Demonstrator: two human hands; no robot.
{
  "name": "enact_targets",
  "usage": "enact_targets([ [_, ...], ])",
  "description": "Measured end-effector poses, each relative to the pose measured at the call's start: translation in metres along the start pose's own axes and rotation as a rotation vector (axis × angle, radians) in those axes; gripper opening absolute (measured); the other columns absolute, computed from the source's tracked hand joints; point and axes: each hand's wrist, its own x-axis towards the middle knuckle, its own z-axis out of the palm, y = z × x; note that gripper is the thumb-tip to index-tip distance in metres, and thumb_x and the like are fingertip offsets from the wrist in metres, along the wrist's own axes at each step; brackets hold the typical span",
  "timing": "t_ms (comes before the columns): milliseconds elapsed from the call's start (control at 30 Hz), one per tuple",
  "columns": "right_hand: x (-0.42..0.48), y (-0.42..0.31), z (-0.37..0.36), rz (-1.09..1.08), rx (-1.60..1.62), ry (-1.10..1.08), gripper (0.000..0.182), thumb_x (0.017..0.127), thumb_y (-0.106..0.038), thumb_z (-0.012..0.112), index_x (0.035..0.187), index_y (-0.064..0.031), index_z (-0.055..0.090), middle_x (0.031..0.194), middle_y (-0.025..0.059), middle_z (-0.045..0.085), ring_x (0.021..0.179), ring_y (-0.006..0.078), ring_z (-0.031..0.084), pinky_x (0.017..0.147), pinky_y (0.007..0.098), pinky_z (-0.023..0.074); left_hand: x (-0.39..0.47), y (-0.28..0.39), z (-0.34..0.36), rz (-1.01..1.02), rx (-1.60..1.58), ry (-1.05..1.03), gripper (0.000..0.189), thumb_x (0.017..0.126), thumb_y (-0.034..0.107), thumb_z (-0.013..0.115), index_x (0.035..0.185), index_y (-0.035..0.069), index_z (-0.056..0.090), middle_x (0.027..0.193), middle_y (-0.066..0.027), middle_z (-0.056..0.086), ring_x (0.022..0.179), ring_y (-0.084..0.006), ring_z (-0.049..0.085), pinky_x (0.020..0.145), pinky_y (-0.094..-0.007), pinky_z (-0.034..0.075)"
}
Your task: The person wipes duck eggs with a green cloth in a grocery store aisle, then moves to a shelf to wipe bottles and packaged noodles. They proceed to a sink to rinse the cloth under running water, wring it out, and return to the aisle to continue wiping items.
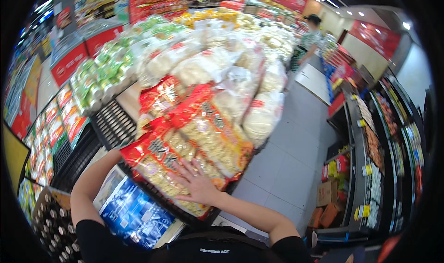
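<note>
My right hand [199,188] lies palm down, fingers spread, on a clear and red plastic packet of pale yellow, curly dried food [156,169]; it looks like noodles. My left forearm reaches to this packet's left corner, and the hand is hidden behind it. A similar packet [211,131] lies just beyond, with another red-topped packet [161,96] farther up to the left. Behind them are heaped large translucent bags of pale contents [194,67]. The near packets rest over the edge of a dark crate or stand [166,200].
At left are a black plastic crate [116,122], green-and-white packs [104,69] and a carton of capped bottles [55,225]. A blue printed sheet [138,211] lies below. Stocked shelves [367,159] line the right side of the tiled aisle [284,159]. A person [308,41] stands farther back.
</note>
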Motion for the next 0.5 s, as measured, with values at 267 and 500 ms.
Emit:
enact_targets([
  [267, -0.006, 0.002, -0.012, -0.081, 0.111, 0.120, 0.074, 0.081, -0.056, 0.048, 0.139, -0.0162, 0.026, 0.145, 0.0129, 0.020, 0.134, 0.0313, 0.016, 0.108, 0.0491, 0.0102, -0.095, -0.010, -0.007, -0.026, -0.680, 0.180, 0.062, 0.065, 0.038, 0.071, 0.118, 0.012, 0.053, 0.110, -0.0101, 0.059, 0.102, -0.0265, 0.055, 0.088, -0.0385, 0.042],
  [500, -0.062, 0.061, -0.066, 0.013, 0.533, 0.290, 0.042, 0.079, -0.012, 0.062, 0.118, -0.0038, 0.051, 0.123, 0.0157, 0.048, 0.115, 0.0313, 0.045, 0.098, 0.0387, 0.0349, -0.192, 0.132, -0.140, -0.557, -0.545, 0.809, 0.021, 0.071, 0.019, 0.059, 0.071, -0.002, 0.059, 0.060, -0.0147, 0.058, 0.053, -0.0228, 0.057, 0.052, -0.0345, 0.045],
])
